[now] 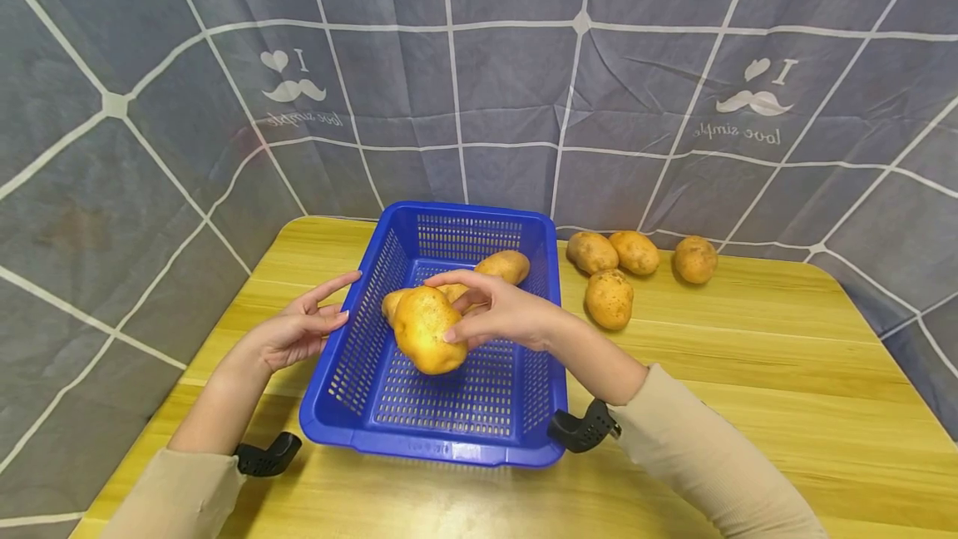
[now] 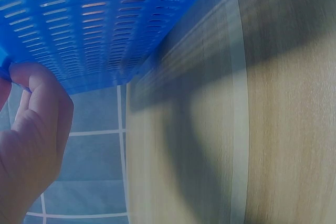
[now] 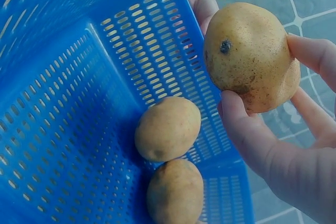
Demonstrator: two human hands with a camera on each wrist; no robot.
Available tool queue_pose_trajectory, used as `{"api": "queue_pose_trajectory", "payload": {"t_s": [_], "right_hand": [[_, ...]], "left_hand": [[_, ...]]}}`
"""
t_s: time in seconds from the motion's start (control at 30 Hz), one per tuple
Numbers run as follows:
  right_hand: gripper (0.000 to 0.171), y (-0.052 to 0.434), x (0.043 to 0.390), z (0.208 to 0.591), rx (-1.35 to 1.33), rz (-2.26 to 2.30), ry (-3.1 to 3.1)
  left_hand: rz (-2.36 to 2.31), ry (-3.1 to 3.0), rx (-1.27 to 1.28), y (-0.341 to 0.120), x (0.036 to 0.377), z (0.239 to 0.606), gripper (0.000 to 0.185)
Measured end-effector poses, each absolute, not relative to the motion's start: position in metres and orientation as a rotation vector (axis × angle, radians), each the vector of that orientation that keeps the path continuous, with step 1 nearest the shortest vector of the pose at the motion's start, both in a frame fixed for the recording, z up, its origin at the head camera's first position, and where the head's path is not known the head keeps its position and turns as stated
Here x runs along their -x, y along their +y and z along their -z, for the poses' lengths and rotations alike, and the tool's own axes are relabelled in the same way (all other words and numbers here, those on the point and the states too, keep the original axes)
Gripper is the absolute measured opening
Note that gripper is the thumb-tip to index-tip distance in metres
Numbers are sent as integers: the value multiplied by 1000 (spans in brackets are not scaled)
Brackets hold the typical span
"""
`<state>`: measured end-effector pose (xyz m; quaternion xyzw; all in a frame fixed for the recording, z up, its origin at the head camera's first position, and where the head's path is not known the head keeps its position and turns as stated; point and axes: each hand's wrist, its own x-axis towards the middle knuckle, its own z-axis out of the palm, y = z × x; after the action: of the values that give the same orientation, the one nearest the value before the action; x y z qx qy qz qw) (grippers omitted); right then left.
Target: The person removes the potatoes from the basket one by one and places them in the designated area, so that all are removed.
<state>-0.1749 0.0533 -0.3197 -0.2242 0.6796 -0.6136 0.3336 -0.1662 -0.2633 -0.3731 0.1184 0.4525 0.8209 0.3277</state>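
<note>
A large yellow potato (image 1: 427,331) is held in my right hand (image 1: 497,310) above the blue plastic basket (image 1: 456,449), pinched between thumb and fingers. The right wrist view shows a dark spot on this potato (image 3: 252,56). My left hand (image 1: 299,327) is at the basket's left rim; in the left wrist view its bent fingers (image 2: 47,90) grip the edge. Inside the basket lie other potatoes, one (image 1: 503,266) toward the far right. Two (image 3: 168,129) show touching in the right wrist view. The held potato partly hides what lies behind it in the head view.
Several loose potatoes lie on the wooden table (image 1: 748,373) right of the basket: three grouped together, including a front one (image 1: 609,299), and one apart (image 1: 694,259). A grey checked cloth (image 1: 509,90) hangs behind and beside the table.
</note>
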Motion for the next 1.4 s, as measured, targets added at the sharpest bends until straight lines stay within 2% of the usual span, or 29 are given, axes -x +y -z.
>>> {"api": "queue_pose_trajectory", "payload": {"t_s": [1.4], "right_hand": [[66, 94, 175, 312, 605, 1728, 1818]], "left_hand": [[-2156, 1116, -348, -264, 167, 374, 54]]}}
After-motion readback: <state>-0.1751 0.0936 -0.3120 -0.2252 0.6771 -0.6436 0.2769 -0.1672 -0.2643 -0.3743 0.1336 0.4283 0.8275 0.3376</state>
